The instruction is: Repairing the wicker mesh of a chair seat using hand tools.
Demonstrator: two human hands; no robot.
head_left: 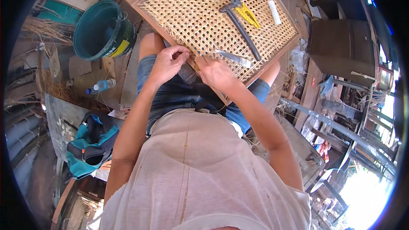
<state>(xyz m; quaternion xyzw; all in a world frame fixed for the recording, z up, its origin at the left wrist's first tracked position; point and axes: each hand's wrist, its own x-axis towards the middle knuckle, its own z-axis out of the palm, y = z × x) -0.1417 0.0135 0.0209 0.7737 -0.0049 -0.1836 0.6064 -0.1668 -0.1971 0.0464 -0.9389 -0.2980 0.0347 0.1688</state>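
Observation:
A wooden-framed panel of woven cane (191,12) rests across my knees. At its near left edge my left hand (170,64) is closed, thumb and fingertips pinched together just over the frame. My right hand (216,73) is closed too, a little to the right, its curled fingers against the cane by the same edge. Whatever either pinch holds is too small or hidden to make out. Just beyond my right hand a knife (232,58) lies on the weave. Farther up lie a dark-handled hammer (243,34), yellow-handled pliers (247,15) and a short white stick-like piece (275,12).
To the left stand a dark green bucket (102,32) and green crates (59,13). A plastic bottle (104,85) lies below the bucket, near a teal and black bag (91,145). Brown cabinet-like furniture (341,49) and scattered boards fill the right side.

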